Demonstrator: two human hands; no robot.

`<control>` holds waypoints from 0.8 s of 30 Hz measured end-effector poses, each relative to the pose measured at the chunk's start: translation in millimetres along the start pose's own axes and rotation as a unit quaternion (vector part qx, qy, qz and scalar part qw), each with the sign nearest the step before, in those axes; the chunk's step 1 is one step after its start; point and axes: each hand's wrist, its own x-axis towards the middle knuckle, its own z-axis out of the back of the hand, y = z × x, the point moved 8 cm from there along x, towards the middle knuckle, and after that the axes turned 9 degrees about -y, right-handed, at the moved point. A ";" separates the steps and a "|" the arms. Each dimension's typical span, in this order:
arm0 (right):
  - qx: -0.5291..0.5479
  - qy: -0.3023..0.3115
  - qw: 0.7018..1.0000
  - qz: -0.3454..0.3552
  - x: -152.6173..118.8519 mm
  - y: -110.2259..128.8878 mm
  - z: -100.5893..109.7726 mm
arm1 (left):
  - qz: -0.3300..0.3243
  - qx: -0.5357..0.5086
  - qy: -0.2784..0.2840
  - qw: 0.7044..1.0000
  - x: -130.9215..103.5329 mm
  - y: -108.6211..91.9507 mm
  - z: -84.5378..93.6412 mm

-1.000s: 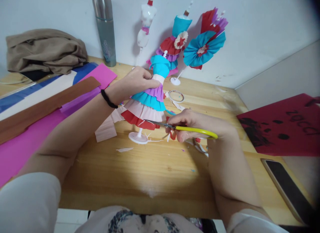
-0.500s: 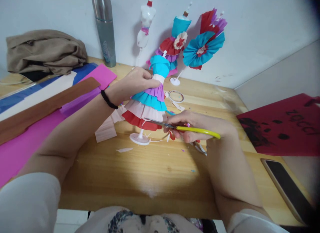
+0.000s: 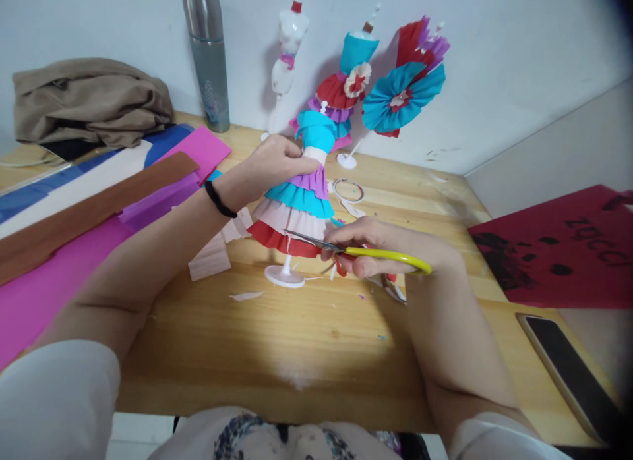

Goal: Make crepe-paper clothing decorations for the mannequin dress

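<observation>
My left hand (image 3: pixel 279 160) is closed around the waist of a small dress form (image 3: pixel 316 134) on a white stand, dressed in layered crepe paper. Its skirt has ruffles of purple, blue, pale pink and red. In my right hand (image 3: pixel 363 246) are scissors with yellow handles (image 3: pixel 390 254), the blades pointing left across the pale pink and red ruffles. A thin pale strip hangs from the skirt near the blade tips. The round white base (image 3: pixel 284 276) is tilted slightly over the wooden table. Part of the left-hand fingers is hidden behind the form.
Behind stand a bare dress form (image 3: pixel 291 38), two paper-dressed ones (image 3: pixel 359 51) (image 3: pixel 403 94) and a grey bottle (image 3: pixel 210 71). Coloured crepe paper (image 3: pixel 99 209) and a brown cloth (image 3: pixel 89 101) lie left. A tape roll (image 3: pixel 348 190), paper scraps (image 3: pixel 246 296), a phone (image 3: pixel 564 374) and a red bag (image 3: pixel 558 249) are also around.
The dress form's base and skirt have shifted slightly to the right, with my left hand moving along. The scissors have moved a little to the left.
</observation>
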 end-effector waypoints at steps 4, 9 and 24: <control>0.006 -0.007 1.000 -0.014 0.0 -2.7 0.5 | 0.026 -0.016 -0.025 0.999 -1.0 0.4 3.6; 0.010 -0.014 1.000 -0.023 -0.6 -4.4 0.9 | -0.022 -0.032 0.008 0.999 1.7 0.2 -0.9; 0.011 -0.009 1.000 -0.018 -0.4 -5.0 0.0 | 0.017 -0.035 0.006 0.999 -0.9 0.0 -1.5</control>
